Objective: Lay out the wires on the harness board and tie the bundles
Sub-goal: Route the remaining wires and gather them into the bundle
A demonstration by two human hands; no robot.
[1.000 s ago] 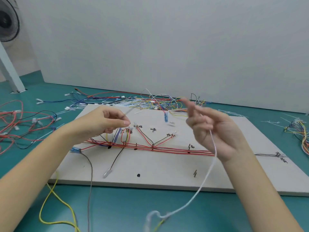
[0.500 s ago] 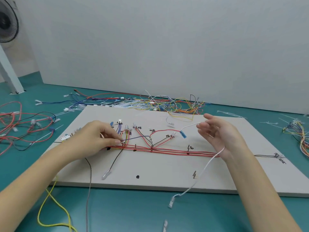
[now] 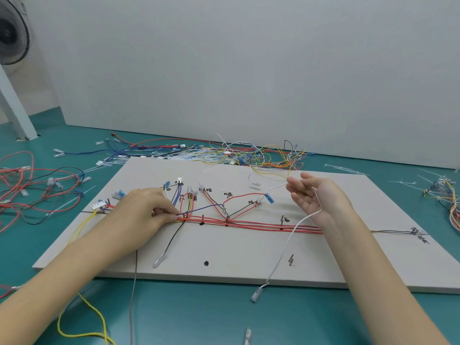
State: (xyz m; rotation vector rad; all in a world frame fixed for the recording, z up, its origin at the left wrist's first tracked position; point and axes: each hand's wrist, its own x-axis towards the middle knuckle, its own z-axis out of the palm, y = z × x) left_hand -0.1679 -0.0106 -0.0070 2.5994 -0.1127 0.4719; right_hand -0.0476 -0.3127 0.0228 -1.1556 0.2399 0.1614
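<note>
On a teal surface (image 3: pixel 224 317), nearest the viewer, a clear terminal (image 3: pixel 256 294) dangles at the end of a white wire (image 3: pixel 286 241) just off the front edge of the pale harness board (image 3: pixel 249 255). The wire rises across the board into the right hand (image 3: pixel 316 197), whose fingers are loosely spread, palm up. The left hand (image 3: pixel 142 212) pinches wires where a red bundle (image 3: pixel 249 224) begins along the board's middle. Beyond the board lies a tangle of loose wires (image 3: pixel 236 155).

Matt pale harness board (image 3: pixel 249 255) carries glossy plastic-coated red wires (image 3: pixel 261 224) on smooth teal tabletop (image 3: pixel 199 314).
</note>
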